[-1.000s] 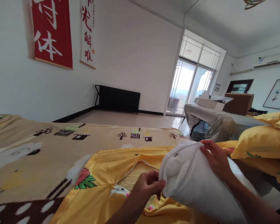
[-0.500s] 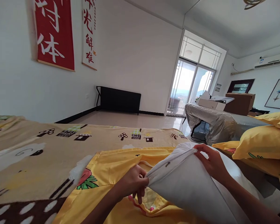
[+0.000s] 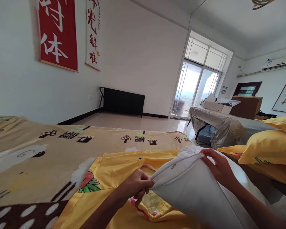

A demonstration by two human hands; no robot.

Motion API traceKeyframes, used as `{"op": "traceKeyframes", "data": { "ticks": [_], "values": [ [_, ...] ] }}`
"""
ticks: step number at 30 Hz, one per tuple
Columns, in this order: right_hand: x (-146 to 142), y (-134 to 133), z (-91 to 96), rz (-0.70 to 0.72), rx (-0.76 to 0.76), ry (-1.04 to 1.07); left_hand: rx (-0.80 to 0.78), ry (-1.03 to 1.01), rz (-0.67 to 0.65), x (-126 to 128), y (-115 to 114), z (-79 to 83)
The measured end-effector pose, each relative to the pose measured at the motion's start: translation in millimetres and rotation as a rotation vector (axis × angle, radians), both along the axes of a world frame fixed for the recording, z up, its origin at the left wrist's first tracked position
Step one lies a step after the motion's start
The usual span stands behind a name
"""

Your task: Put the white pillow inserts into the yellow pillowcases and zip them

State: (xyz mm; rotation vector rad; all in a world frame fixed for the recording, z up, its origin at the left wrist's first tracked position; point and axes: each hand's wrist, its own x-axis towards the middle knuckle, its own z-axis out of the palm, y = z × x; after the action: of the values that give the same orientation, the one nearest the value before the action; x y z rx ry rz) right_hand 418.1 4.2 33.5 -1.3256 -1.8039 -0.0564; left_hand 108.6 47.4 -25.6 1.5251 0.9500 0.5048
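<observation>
A plump white pillow (image 3: pixel 193 190) with a zipper along its edge lies tilted at the lower right. My left hand (image 3: pixel 138 184) pinches its near left corner, fingers closed. Farther right, my right hand (image 3: pixel 216 165) grips the other corner of the zipped edge between thumb and fingers. The small zipper pull (image 3: pixel 173 166) shows between the hands. Under the pillow spreads a yellow pillowcase (image 3: pixel 105 178) printed with a red and green plant motif. Its opening, with a pink-trimmed edge (image 3: pixel 143 213), gapes below my left hand.
A beige patterned blanket (image 3: pixel 62 152) covers the surface in front and to the left. Yellow pillows (image 3: pixel 269 146) are stacked at the right. Beyond stands a plastic-covered table (image 3: pixel 219 121) with a cardboard box (image 3: pixel 246 106). A black folded panel (image 3: pixel 124 101) leans near the wall.
Both hands keep hold of the pillow's corners. The zipped edge has shifted very slightly to the right, and my left hand's fingers have curled a little more.
</observation>
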Motion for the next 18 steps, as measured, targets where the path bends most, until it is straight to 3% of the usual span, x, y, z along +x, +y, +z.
{"op": "traceKeyframes", "data": {
  "ticks": [2, 5, 7, 8, 10, 14, 18],
  "values": [
    [3.3, -0.3, -0.7, -0.012, -0.002, 0.016, 0.203, -0.005, 0.128, 2.4, -3.9, -1.0],
    [7.5, -0.6, -1.3, -0.028, 0.007, 0.040, 0.866, -0.011, 0.343, 7.7, -21.0, 2.1],
    [9.0, -0.4, -1.2, -0.035, 0.002, 0.052, 1.273, 0.004, 0.252, 11.9, -35.8, 5.7],
    [9.4, -0.2, -1.0, -0.039, -0.001, 0.056, 1.403, 0.029, 0.171, 14.2, -42.2, 7.0],
    [9.6, 0.4, -0.3, -0.044, 0.002, 0.063, 1.524, 0.089, 0.108, 19.0, -50.1, 6.8],
    [10.0, 0.7, 0.0, -0.036, 0.014, 0.084, 1.478, 0.064, 0.176, 25.7, -46.4, -3.8],
    [10.2, 0.8, -0.8, -0.025, -0.010, 0.088, 1.489, 0.077, 0.124, 25.9, -39.0, -12.1]
  ]
}}
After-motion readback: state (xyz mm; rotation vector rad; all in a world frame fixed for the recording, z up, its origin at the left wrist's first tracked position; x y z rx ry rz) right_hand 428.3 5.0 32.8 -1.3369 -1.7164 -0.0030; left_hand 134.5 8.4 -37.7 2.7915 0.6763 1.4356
